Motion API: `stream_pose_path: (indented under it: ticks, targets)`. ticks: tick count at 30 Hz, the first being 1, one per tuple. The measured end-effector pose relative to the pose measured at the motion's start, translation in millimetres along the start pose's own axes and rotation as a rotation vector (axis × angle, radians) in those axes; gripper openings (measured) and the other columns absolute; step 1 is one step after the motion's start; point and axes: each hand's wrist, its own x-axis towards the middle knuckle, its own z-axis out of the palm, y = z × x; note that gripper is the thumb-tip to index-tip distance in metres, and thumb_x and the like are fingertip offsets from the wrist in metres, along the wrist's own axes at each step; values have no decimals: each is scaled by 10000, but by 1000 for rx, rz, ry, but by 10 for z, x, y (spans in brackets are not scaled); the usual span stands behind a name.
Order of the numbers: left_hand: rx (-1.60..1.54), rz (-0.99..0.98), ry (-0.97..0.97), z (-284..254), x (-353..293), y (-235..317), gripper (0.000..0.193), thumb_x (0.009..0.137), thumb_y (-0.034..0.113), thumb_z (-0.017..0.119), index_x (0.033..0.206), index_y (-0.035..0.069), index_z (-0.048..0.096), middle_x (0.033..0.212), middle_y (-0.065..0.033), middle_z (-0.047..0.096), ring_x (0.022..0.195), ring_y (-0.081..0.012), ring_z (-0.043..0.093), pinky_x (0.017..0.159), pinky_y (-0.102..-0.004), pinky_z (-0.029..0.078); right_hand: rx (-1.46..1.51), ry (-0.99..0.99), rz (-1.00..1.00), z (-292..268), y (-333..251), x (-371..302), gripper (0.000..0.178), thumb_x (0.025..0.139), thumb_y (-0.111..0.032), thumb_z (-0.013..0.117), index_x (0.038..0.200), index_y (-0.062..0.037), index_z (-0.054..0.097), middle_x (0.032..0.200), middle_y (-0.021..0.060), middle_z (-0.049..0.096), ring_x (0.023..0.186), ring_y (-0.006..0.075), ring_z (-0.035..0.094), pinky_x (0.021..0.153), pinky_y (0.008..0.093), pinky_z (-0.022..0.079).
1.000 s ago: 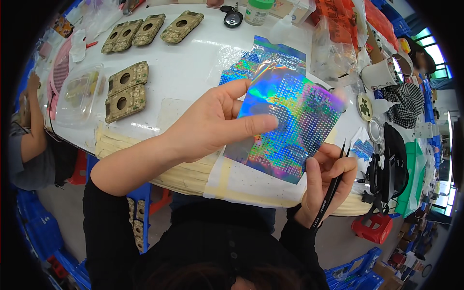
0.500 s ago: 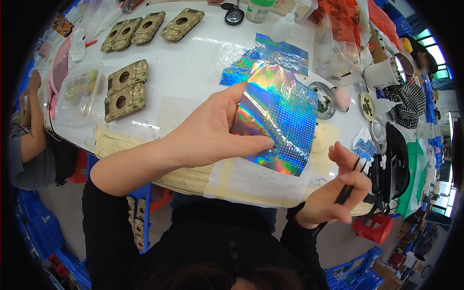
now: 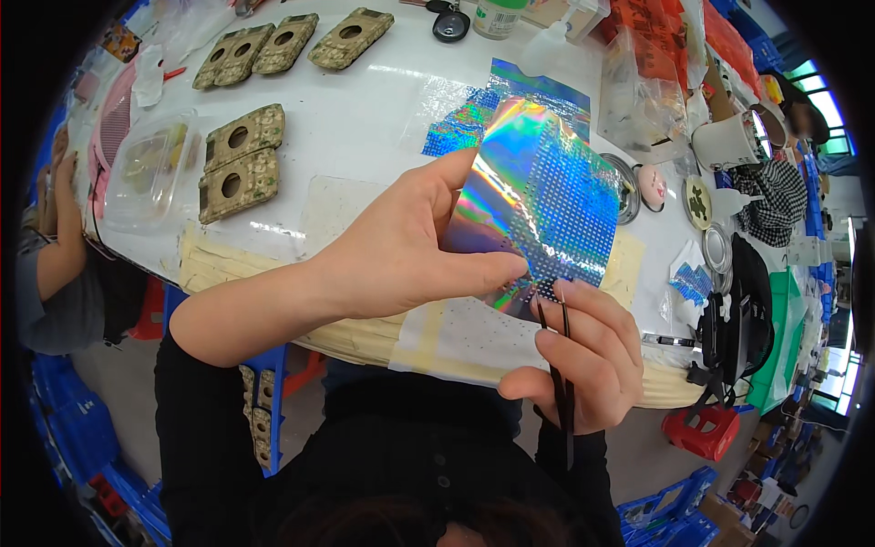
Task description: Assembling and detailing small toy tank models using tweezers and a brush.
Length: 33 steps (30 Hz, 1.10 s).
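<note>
My left hand (image 3: 401,242) pinches a shiny holographic sheet (image 3: 547,196) at its left side, thumb on top and fingers behind. Rows of small dots cover much of the sheet's right part. Black tweezers (image 3: 562,397) lie in my right hand (image 3: 597,365), their two tips apart and close to the sheet's lower edge. Whether the tips touch the sheet, I cannot tell. Beneath the hands lies a white paper (image 3: 465,342) with small dark specks. Another holographic sheet (image 3: 456,123) rests on the table just beyond the held one.
Several camouflage-patterned tank hull parts (image 3: 240,182) with round holes sit on the left. A clear plastic box (image 3: 150,182) stands beside them, near another person's arm (image 3: 62,232). To the right are a white mug (image 3: 725,141), round tins (image 3: 718,248) and plastic bags (image 3: 643,96).
My right hand has come leftward with the tweezers, up to the sheet's lower edge. The held sheet has shifted slightly right and tilted. My left hand keeps its pinch.
</note>
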Motion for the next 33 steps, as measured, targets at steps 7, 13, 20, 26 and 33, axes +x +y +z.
stream_pose_path:
  ticks: [7, 13, 20, 26, 33]
  targets:
    - [-45, -11, -51, -3, 3, 18, 643, 809, -25, 654, 1368, 20, 341, 1188, -71, 585, 1073, -124, 566, 893, -274, 475, -17, 15, -25, 61, 42, 6, 410, 621, -352, 819, 783, -35, 617, 727, 97, 640, 822, 298, 671, 655, 337, 560]
    - [-42, 26, -45, -1, 15, -27, 656, 811, -23, 654, 1380, 27, 333, 1183, -68, 588, 1039, -114, 580, 849, -257, 488, -17, 4, -18, 52, 42, 6, 399, 623, -346, 818, 778, -36, 621, 724, 94, 639, 829, 299, 675, 662, 337, 565]
    - [-45, 6, -29, 18, -2, 28, 644, 813, -9, 659, 1373, 23, 342, 1193, -74, 585, 1068, -120, 569, 897, -268, 474, -26, -15, -7, 60, 47, 22, 384, 628, -345, 815, 758, -39, 622, 712, 88, 629, 828, 302, 680, 670, 343, 570]
    - [-20, 21, -21, 0, 11, -41, 617, 807, -10, 666, 1345, 20, 366, 1190, -74, 584, 1074, -126, 567, 917, -284, 467, -20, -27, 14, 58, 45, 25, 375, 635, -339, 812, 754, -38, 622, 698, 88, 621, 834, 307, 682, 666, 345, 572]
    - [5, 27, 1, -2, 2, -68, 602, 798, -29, 664, 1327, 19, 379, 1182, -74, 581, 1075, -131, 564, 917, -288, 468, -9, -51, 11, 52, 55, 47, 369, 640, -325, 810, 742, -34, 609, 690, 94, 613, 815, 313, 686, 628, 333, 572]
